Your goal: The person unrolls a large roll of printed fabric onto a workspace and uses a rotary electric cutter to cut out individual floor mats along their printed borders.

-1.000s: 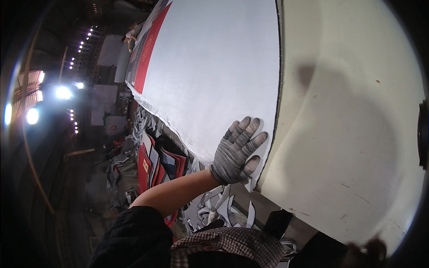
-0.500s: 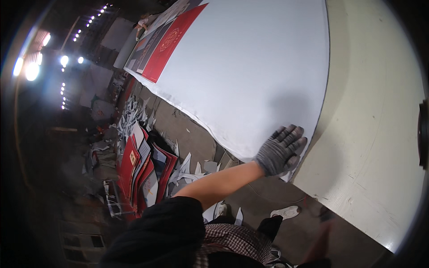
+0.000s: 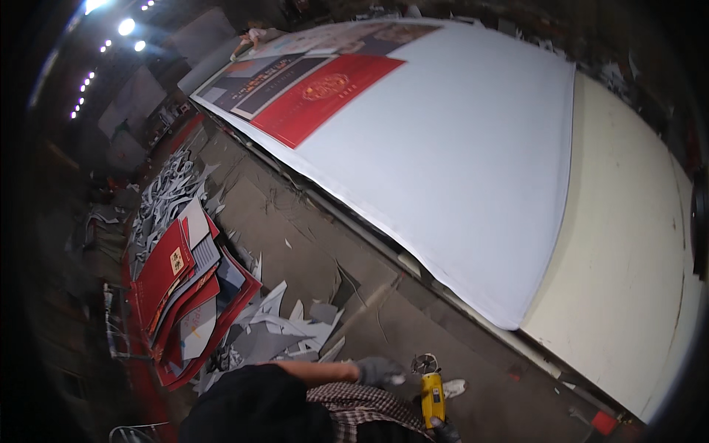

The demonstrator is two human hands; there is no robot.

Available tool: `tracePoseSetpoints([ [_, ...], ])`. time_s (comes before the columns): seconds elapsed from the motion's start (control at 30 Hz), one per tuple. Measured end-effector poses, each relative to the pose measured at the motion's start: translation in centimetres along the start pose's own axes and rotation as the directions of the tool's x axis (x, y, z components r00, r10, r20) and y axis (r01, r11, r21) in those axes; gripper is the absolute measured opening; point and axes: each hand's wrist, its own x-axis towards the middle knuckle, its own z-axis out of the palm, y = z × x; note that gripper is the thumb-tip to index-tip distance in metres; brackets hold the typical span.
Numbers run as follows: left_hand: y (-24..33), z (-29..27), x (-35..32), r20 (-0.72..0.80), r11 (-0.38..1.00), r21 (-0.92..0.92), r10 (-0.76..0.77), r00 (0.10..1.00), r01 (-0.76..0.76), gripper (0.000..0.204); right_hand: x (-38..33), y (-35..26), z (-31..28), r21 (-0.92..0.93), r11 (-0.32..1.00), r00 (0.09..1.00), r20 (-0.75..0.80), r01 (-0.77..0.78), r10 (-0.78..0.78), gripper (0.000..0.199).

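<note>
Close to the right of the left hand (image 3: 378, 371), holds a yellow tool (image 3: 434, 399) with the right hand (image 3: 444, 430), closed around its lower end. Points the round head (image 3: 425, 364) of the tool forward, away from the right hand, perhaps for the safety of the fingers. Has the left hand low in front of the checked garment (image 3: 362, 397), near the round head but seemingly apart from it. Cannot tell about any hold there, or about the spread of its fingers, because of the small and dim view.

Ahead of both hands and touched by neither, has a wide white sheet (image 3: 465, 170) spread over a table (image 3: 620, 221), probably laid so because of its great size, needing support almost everywhere. Ahead and to the right of the right hand, shows the pale top of the table reaching past the edge of the sheet. Far ahead of the left hand, on the sheet, shows a red panel (image 3: 325, 100) beside darker printed parts (image 3: 277, 83). Farther in that direction, at the end of the sheet, has a worker (image 3: 255, 37) bending over.

To the left of the left hand, on the floor (image 3: 266, 229), has a stack (image 3: 164, 272) of mostly red printed pieces, perhaps put together for keeping apart from the loose scraps (image 3: 269, 336) around.
</note>
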Motion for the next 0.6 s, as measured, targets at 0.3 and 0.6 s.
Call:
tracePoseSetpoints([
  [0.3, -2.5, -2.5, -14.3, -0.149, 0.151, -0.983, -0.285, 0.947, -0.109, 0.060, -1.9, 1.8, 23.4, -0.209, 0.975, 0.849, 0.498, -0.076, 0.173, 0.053],
  [0.6, -6.4, -13.1, -21.4, -0.468, 0.240, -0.883, -0.392, 0.792, -0.402, 0.054, 1.9, 0.0, 38.5, -0.367, 0.928, 0.579, 0.744, -0.061, 0.332, 0.056],
])
